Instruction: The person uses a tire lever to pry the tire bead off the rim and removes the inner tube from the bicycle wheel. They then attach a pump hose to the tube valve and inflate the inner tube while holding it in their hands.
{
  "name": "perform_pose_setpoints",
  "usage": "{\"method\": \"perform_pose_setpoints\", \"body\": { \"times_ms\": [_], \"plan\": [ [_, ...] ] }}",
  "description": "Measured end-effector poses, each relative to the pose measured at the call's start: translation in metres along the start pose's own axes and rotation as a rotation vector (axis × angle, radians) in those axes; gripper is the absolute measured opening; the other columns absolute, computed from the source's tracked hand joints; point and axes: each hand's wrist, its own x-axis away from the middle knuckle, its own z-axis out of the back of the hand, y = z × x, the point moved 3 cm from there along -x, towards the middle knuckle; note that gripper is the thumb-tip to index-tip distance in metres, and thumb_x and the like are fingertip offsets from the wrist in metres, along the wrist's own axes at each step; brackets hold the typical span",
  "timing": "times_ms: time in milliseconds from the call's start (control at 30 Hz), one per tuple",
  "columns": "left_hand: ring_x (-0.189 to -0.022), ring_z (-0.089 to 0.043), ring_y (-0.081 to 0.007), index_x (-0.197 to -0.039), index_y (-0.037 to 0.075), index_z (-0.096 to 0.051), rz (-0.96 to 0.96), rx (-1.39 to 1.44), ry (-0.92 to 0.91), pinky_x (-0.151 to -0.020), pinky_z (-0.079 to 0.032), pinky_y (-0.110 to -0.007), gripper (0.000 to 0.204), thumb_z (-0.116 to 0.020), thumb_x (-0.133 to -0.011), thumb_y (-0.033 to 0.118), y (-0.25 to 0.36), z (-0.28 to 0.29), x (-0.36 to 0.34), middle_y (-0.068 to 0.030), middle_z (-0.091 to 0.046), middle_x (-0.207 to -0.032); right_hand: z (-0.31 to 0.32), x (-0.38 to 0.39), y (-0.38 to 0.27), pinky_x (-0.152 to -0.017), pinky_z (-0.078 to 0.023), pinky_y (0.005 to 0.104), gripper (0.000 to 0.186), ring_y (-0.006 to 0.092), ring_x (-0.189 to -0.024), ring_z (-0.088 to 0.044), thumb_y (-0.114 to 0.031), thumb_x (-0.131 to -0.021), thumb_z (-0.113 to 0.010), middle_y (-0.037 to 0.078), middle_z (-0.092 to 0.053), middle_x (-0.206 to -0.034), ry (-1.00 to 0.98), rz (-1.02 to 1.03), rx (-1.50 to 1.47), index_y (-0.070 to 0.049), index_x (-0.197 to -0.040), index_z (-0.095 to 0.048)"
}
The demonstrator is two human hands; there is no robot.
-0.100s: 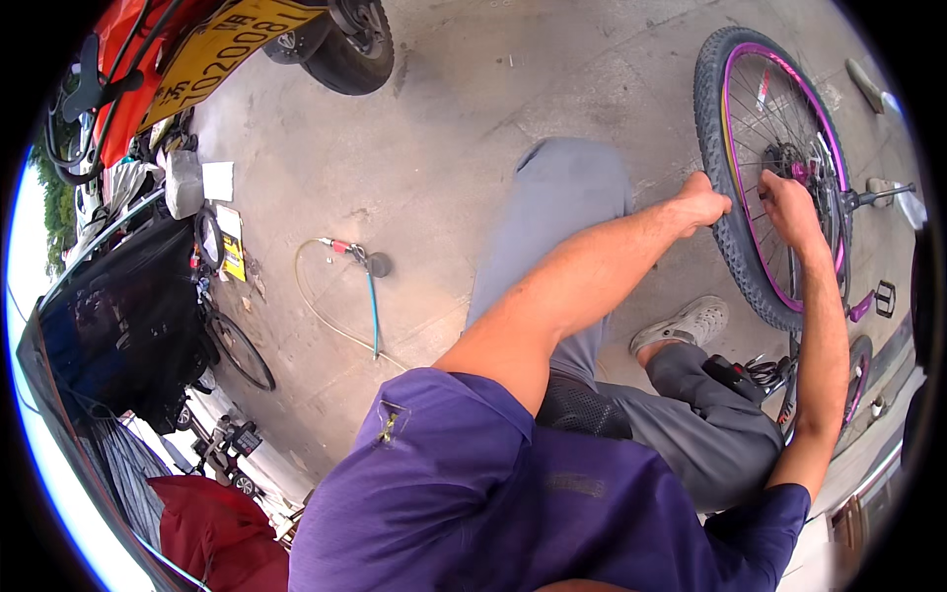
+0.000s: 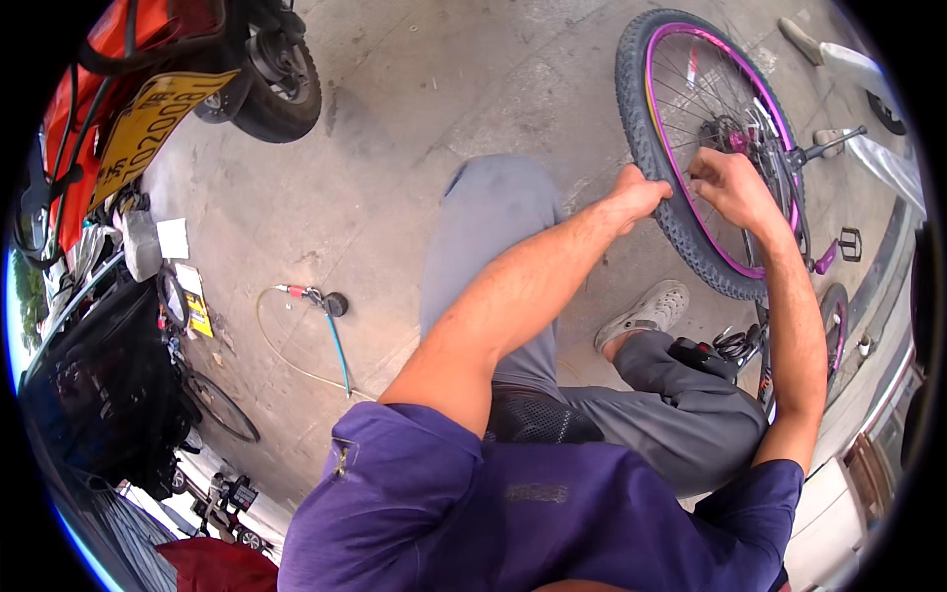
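A bicycle wheel with a black knobby tire (image 2: pixel 643 109) and a purple rim (image 2: pixel 659 126) is at the upper right, joined to the bike's frame. My left hand (image 2: pixel 639 195) is closed on the near-left side of the tire, thumb against the tread. Over the spokes, between the rim and the hub (image 2: pixel 725 136), my right hand (image 2: pixel 738 189) is held with its fingers curled and pinched together. What those fingertips hold, if anything, is too small to make out. A purple crank with a black pedal (image 2: pixel 850 244) sticks out right of the wheel.
An air hose tool with a red handle and round gauge (image 2: pixel 335 304) lies on the concrete at left. A red motor vehicle (image 2: pixel 59 187) with a yellow plate stands upper left. Another person's shoe (image 2: pixel 801 41) shows at far right. A small bicycle wheel (image 2: pixel 222 405) lies left.
The view has shifted, so the wheel appears farther left and higher. My right hand's fingers have moved a little from near the hub toward the rim. My left hand stays on the tire.
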Motion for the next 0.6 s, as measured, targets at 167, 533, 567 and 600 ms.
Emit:
{"method": "perform_pose_setpoints", "body": {
  "times_ms": [167,533,567,600],
  "plan": [
    [-0.102,-0.073,-0.0291,-0.121,-0.007,-0.065,0.122,-0.009,-0.163,-0.09,-0.059,-0.045,0.045,-0.071,-0.094,0.029,0.031,-0.019,0.002,-0.019,-0.073,-0.113,-0.031,0.043,-0.051,-0.064,-0.052,0.0397,0.018,0.0258,-0.071,-0.07,-0.009,-0.073,-0.068,0.014,-0.072,-0.075,-0.723,0.036,-0.107,0.0,-0.088,-0.073],
    [-0.117,-0.067,-0.0304,-0.139,-0.004,-0.05,0.213,-0.062,-0.119,-0.098,-0.053,-0.042,0.059,-0.066,-0.1,0.037,0.067,-0.033,0.036,-0.0219,-0.061,-0.136,-0.259,-0.041,0.1,-0.089,-0.059,0.0443,0.035,0.0306,-0.108,-0.073,-0.023,-0.084,-0.068,0.017,-0.076,-0.113,-0.146,-0.207,0.25,-0.009,-0.115,-0.075],
    [-0.118,-0.066,-0.03,-0.14,-0.004,-0.049,0.218,-0.048,-0.107,-0.098,-0.053,-0.041,0.058,-0.065,-0.1,0.035,0.065,-0.029,0.037,-0.022,-0.061,-0.136,-0.261,-0.05,0.107,-0.09,-0.059,0.0445,0.034,0.0307,-0.109,-0.073,-0.023,-0.084,-0.068,0.017,-0.075,-0.114,-0.136,-0.234,0.22,-0.009,-0.115,-0.075],
    [-0.118,-0.066,-0.0296,-0.142,-0.004,-0.047,0.163,-0.031,-0.095,-0.099,-0.052,-0.041,0.055,-0.063,-0.102,0.031,0.077,-0.024,0.03,-0.0223,-0.061,-0.136,-0.262,-0.059,0.109,-0.09,-0.058,0.0447,0.034,0.0307,-0.11,-0.072,-0.023,-0.085,-0.068,0.016,-0.075,-0.114,-0.132,-0.253,0.185,-0.009,-0.115,-0.075]
  ]
}}
